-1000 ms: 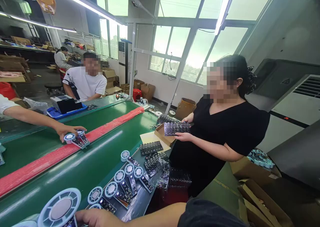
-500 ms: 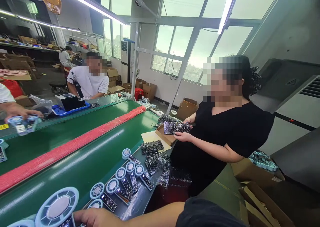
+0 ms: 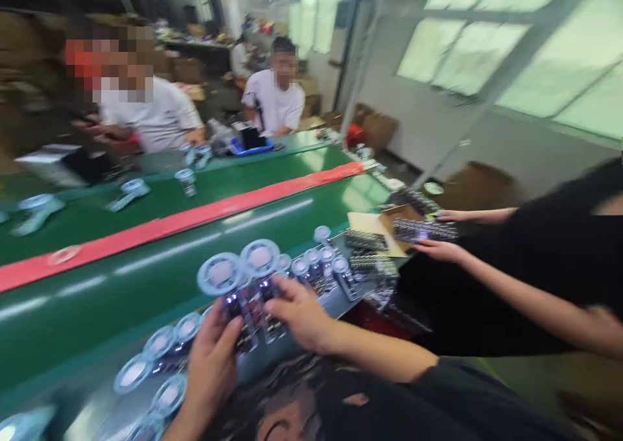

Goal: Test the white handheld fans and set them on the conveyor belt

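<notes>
Since cam turned L | L hand (image 3: 211, 357) now vis w/ blue-ringed unit (image 3: 221, 274)

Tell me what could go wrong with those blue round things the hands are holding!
The left hand and right hand hold two blue ring pieces very close together, so their rims might knock.

The right hand is also near a row of similar pieces, so it could bump one.

Those lie near the table's edge, so a bumped piece might fall.
</notes>
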The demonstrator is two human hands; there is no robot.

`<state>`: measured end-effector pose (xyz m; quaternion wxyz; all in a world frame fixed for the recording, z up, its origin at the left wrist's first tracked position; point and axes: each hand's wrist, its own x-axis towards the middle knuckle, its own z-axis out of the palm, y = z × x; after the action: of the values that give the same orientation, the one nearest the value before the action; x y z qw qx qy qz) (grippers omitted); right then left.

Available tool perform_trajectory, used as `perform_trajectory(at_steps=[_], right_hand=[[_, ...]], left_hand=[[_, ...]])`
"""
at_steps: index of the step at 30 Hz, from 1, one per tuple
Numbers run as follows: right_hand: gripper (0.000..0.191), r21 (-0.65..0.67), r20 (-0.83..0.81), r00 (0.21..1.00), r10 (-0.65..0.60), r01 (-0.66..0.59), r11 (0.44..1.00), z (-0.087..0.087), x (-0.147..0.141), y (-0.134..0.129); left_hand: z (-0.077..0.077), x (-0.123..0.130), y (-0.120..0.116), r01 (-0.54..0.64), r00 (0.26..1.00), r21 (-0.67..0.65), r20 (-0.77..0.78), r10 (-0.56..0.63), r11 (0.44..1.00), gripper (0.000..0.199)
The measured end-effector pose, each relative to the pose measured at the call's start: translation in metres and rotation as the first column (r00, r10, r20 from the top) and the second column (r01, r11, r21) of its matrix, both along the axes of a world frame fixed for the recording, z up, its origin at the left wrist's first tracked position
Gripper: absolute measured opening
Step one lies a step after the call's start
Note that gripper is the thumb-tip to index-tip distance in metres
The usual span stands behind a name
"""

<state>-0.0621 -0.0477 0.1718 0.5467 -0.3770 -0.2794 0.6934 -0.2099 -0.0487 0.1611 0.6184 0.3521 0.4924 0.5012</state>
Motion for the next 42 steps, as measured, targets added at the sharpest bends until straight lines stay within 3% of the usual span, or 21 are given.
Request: perform_trajectory(at_steps=[4, 9, 20, 38, 42], right_hand=[[0.044, 0.000, 0.006, 1.000, 0.029, -0.029, 1.000, 0.001, 0.011, -0.005], [0.046, -0.028, 0.040, 0.998, 0.043, -0.042, 0.999, 0.003, 0.013, -0.012], [0.050, -0.041, 0.055, 0.992, 0.110, -0.108, 0.993, 0.007, 0.009, -0.012], [0.046, -0.055, 0.088, 0.993, 0.074, -0.069, 0.996, 0.011, 0.009, -0.027], [0.047, -0.009, 0.076, 0.994, 0.072, -0.071, 0.997, 0.010, 0.012, -0.032]], left_hand=[[-0.007, 0.005, -0.004, -0.016, 0.997, 0.061, 0.071, 0.012, 0.998, 0.061], [-0.007, 0.013, -0.009, -0.028, 0.991, 0.105, 0.129, 0.014, 0.994, 0.053], [-0.006, 0.005, -0.019, -0.043, 0.984, 0.102, 0.176, 0.024, 0.994, 0.064], [-0.008, 0.009, -0.029, -0.051, 0.980, 0.134, 0.199, 0.023, 0.990, 0.057], [-0.011, 0.010, -0.032, -0.005, 0.978, 0.169, 0.205, -0.030, 0.986, 0.054]])
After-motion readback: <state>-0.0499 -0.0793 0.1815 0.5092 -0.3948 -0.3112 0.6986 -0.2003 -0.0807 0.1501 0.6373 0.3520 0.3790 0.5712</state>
